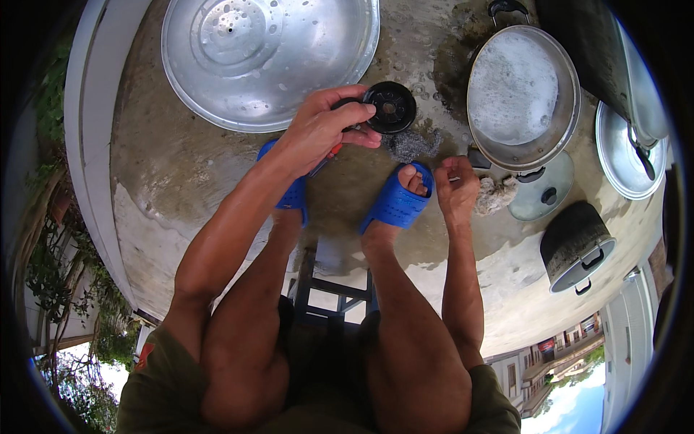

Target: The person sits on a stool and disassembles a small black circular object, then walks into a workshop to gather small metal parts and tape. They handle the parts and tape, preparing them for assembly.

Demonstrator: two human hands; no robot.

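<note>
black disc (390,107), blue sandals (396,204), silver lid (311,65), white suds (513,87), grey scourer (412,147)

Left of the sudsy pan (555,137), the person's left grip (325,130) pinches a round black piece (390,107). Closer to the pan's left side lies a grey scouring mesh (412,147). The right grip (457,189) is by the pan's near-left edge, fingers curled, contents unclear. A glass lid (526,199) and a fluffy pale wad (494,195) lie on the pan's near side; a wide metal lid (271,58) rests well left of it, a dark pot (571,233) to its near right.
</note>
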